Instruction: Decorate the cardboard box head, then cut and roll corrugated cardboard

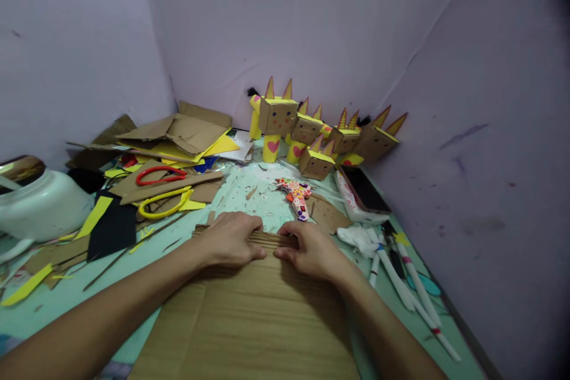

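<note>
A cardboard sheet [249,314], flat on the table [66,297], is pinched along its far edge by the left hand [231,240] and right hand [312,249], fingers closed; uneven pressure could crease it crookedly or tear the edge.

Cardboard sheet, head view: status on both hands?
Left hand and right hand both pressed on the far edge of the cardboard sheet, fingers curled over it. Sheet flat on table. Patterned glue gun just beyond, apart.
</note>
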A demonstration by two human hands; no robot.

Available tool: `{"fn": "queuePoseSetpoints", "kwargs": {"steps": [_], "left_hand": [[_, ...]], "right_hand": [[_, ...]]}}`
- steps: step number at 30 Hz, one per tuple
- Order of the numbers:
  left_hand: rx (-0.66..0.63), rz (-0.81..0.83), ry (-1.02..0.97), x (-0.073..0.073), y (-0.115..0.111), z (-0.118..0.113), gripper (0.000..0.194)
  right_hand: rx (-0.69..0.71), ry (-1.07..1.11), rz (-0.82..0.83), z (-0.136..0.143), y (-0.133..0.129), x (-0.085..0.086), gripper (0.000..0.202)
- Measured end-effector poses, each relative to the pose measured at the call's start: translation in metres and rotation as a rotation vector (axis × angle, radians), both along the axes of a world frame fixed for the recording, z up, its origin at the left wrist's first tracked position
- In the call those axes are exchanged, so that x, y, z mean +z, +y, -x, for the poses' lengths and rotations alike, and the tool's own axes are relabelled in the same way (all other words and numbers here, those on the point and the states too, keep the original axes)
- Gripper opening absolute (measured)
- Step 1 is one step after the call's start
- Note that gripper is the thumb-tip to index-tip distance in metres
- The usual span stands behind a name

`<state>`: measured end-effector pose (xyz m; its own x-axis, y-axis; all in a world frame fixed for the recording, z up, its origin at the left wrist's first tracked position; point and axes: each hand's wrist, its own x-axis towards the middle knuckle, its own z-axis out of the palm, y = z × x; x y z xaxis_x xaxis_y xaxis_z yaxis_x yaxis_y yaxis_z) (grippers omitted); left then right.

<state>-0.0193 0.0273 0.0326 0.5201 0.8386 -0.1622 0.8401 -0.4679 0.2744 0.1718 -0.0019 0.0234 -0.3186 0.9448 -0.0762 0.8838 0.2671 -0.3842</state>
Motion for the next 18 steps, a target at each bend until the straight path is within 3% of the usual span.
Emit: {"fn": "queuePoseSetpoints", "kwargs": {"steps": [11,15,18], "left_hand": [[-0.054,0.037,0.058,0.009,-0.002,-0.004,0.015],[-0.088,0.072,0.076,0.017,-0.003,-0.006,0.018],[-0.112,0.081,0.096,0.018,-0.004,-0.007,0.012]], "right_hand": [[-0.027,-0.096,0.056,0.003,-0.007,0.012,0.035],[0.024,-0.178,0.143,0.004,-0.010,0.017,0.016],[0.045,-0.258,0.100,0.009,-0.013,0.017,0.011]]}}
